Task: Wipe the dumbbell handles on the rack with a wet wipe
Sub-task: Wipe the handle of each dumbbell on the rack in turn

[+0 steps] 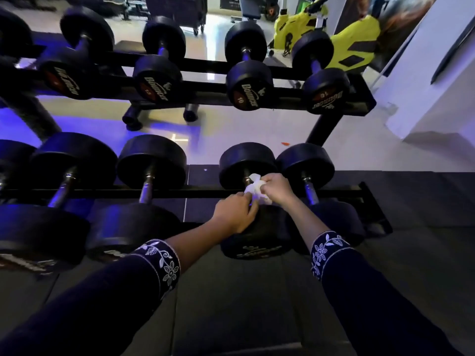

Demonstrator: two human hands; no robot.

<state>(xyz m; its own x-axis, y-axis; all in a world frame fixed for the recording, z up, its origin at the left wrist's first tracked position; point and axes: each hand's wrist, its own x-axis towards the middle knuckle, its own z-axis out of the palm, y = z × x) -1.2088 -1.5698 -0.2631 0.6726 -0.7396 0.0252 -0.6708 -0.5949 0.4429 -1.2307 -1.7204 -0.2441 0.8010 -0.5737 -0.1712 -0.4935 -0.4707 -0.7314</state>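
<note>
Centrally, a black two-tier steel rack (205, 192) is seen spanning the frame, and both tiers are loaded with black round-headed dumbbells. A yellow exercise bike (354, 44) is seen at the upper right. On the lower tier, right of centre, the second black dumbbell (246, 163) from the right end is reached by both hands. The left hand (235, 214) is laid over its near head, fingertips pinched on the wipe's lower edge. The right hand (279, 187) is curled round a crumpled white wet wipe (257, 191), which is pressed over that dumbbell's chrome handle (247, 179).
</note>
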